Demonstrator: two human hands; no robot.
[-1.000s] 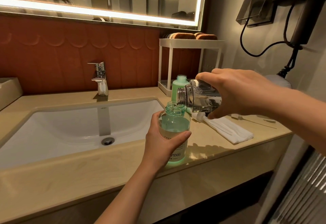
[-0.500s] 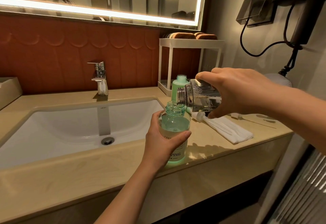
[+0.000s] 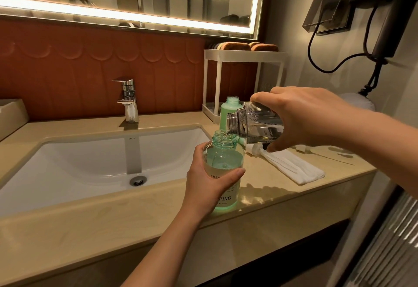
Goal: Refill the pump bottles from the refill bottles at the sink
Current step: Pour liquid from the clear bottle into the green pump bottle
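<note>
A clear green-tinted bottle (image 3: 224, 157) with no pump on it stands on the counter right of the sink, and my left hand (image 3: 208, 187) grips its body. My right hand (image 3: 303, 119) holds a clear refill bottle (image 3: 257, 123) tipped on its side, neck just above the green bottle's mouth. A thin stream of clear liquid runs from it into the green bottle, which is more than half full. A second, opaque green bottle (image 3: 228, 112) stands uncapped behind them. A white pump head (image 3: 253, 148) lies on the counter under the refill bottle.
A white sink basin (image 3: 90, 164) with a chrome tap (image 3: 127, 101) fills the left. A folded white cloth (image 3: 291, 169) lies on the beige counter (image 3: 267, 187) at right. A white two-tier rack (image 3: 244, 78) stands in the corner. A dark cord (image 3: 325, 65) hangs on the right wall.
The refill bottle has dipped very slightly, and the pouring goes on. Both hands stay where they were.
</note>
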